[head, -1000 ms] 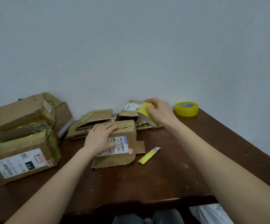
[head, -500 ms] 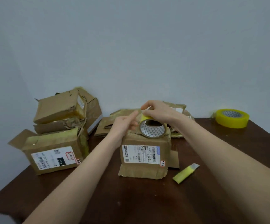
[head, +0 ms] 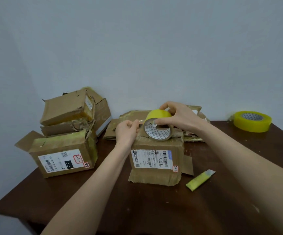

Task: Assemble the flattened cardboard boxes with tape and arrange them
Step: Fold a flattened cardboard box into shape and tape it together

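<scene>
Yellow tape roll [head: 157, 127] is gripped by the right hand [head: 179, 119], thumb in the core and fingers curled over the top, just above the upright cardboard box [head: 156, 160] at the middle of the bench [head: 137, 209]. Left hand [head: 127, 131] pinches at the roll's left rim, probably the free end; too small for me to confirm. Risk, as I judge it: neither hand steadies the box, so a hard pull on the tape could tip or skid it, and its torn bottom flap splays loose. The strip could also fold back on itself or cling to the fingers. Yellow utility knife [head: 200, 179] lies just right of the box, grey tip showing, within reach of a forearm sweep. Writing: the box label carries barcodes and what I read as "A21B", plus a handwritten sticker, roughly "5-1-4"; the taped box [head: 61, 158] at left shows "010". Rest illegible.
</scene>
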